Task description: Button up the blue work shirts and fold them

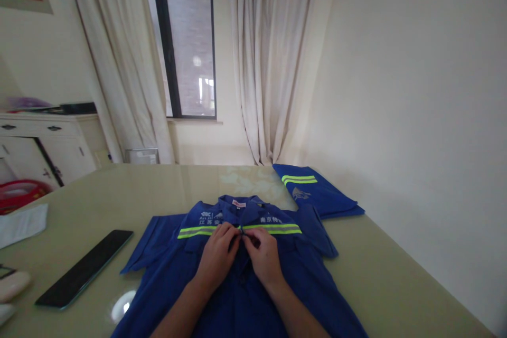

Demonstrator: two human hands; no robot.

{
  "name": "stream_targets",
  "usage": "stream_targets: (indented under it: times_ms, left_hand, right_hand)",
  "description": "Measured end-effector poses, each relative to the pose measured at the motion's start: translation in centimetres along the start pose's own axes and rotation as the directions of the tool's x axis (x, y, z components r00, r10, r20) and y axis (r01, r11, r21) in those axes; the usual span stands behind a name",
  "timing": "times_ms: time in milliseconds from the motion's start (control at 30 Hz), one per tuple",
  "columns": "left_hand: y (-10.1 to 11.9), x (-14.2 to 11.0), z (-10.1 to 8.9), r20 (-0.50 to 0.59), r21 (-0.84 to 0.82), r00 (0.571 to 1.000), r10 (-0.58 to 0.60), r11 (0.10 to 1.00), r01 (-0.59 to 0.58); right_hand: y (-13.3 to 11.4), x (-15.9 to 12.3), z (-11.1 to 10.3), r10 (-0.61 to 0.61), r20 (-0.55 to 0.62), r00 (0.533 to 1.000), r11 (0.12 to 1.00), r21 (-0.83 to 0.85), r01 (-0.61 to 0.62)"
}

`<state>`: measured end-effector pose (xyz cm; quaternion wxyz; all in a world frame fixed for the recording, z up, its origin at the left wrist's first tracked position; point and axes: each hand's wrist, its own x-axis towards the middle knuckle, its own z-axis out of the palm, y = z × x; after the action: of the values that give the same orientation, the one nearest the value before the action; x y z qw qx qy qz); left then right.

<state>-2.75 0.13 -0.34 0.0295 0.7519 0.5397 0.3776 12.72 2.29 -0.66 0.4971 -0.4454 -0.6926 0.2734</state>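
A blue short-sleeved work shirt (237, 306) lies front side up on the table, its collar pointing away from me. A yellow-green reflective stripe and white lettering run across its chest. My left hand (220, 253) pinches the front opening at stripe height. Opposite it, my right hand (262, 254) pinches the other front edge, with the fingertips of both hands almost meeting. Whatever small fastening sits between the fingers is hidden. Below the hands the front of the shirt hangs slightly parted.
A folded blue garment (322, 193) with a reflective stripe lies at the back right, near the wall. On the left are a long black flat object (85, 269), white paper (24, 224) and a red basin (24, 195). Curtains (273, 63) and a window stand behind the table (396, 285).
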Motion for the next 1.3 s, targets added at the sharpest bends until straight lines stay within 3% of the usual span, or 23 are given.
stream_targets:
  times_ms: [133, 233, 400, 567, 667, 833, 933, 1033, 1100, 1200, 1300]
  left_hand:
    - [-0.1, -0.1, 0.2, 0.001, 0.023, 0.999, 0.043, 0.999, -0.043]
    - [-0.4, -0.2, 0.3, 0.001, 0.055, 0.998, 0.066, 0.996, -0.066]
    - [-0.6, -0.3, 0.3, -0.010, 0.017, 0.998, 0.056, 0.998, -0.056]
    - [-0.8, -0.2, 0.5, -0.013, -0.085, 1.000, -0.028, 0.996, 0.027]
    - [-0.7, 0.0, 0.4, 0.007, -0.184, 0.998, -0.064, 0.981, 0.064]
    - [-0.5, 0.1, 0.2, 0.034, -0.306, 0.976, -0.214, 0.928, 0.214]
    - [-1.0, 0.4, 0.5, 0.099, -0.394, 0.949, -0.299, 0.864, 0.313]
    - [-1.5, 0.5, 0.7, 0.168, -0.517, 0.937, -0.308, 0.781, 0.350]
    - [-1.5, 0.4, 0.6, 0.128, -0.479, 0.953, -0.276, 0.824, 0.303]
    - [-0.8, 0.0, -0.1, 0.072, -0.198, 0.995, -0.075, 0.976, 0.088]
    - [0.0, -0.3, -0.7, 0.120, 0.015, 0.988, 0.093, 0.995, -0.095]
  right_hand:
    - [-0.6, -0.2, -0.3, -0.001, 0.004, 1.000, 0.999, -0.032, 0.001]
    - [-0.6, -0.2, -0.5, -0.003, 0.061, 0.998, 0.999, 0.053, 0.000]
    - [0.7, 0.3, -0.3, 0.123, 0.134, 0.983, 0.969, 0.197, -0.148]
    - [1.2, 0.3, 0.2, 0.180, 0.047, 0.983, 0.962, 0.200, -0.186]
    - [0.5, 0.2, 0.1, 0.080, 0.001, 0.997, 0.993, 0.093, -0.080]
    - [-0.8, 0.1, -0.2, -0.029, 0.039, 0.999, 0.999, -0.044, 0.031]
    - [-0.9, 0.2, -0.2, -0.020, 0.002, 1.000, 0.998, -0.052, 0.021]
    - [-0.2, 0.6, 0.0, 0.082, -0.035, 0.996, 0.994, 0.074, -0.079]
    - [0.5, 1.0, 0.1, 0.214, 0.018, 0.977, 0.960, 0.181, -0.214]
    - [1.5, 1.5, -0.1, 0.364, 0.178, 0.914, 0.881, 0.252, -0.399]
    - [2.0, 1.7, -0.4, 0.413, 0.275, 0.868, 0.840, 0.255, -0.480]
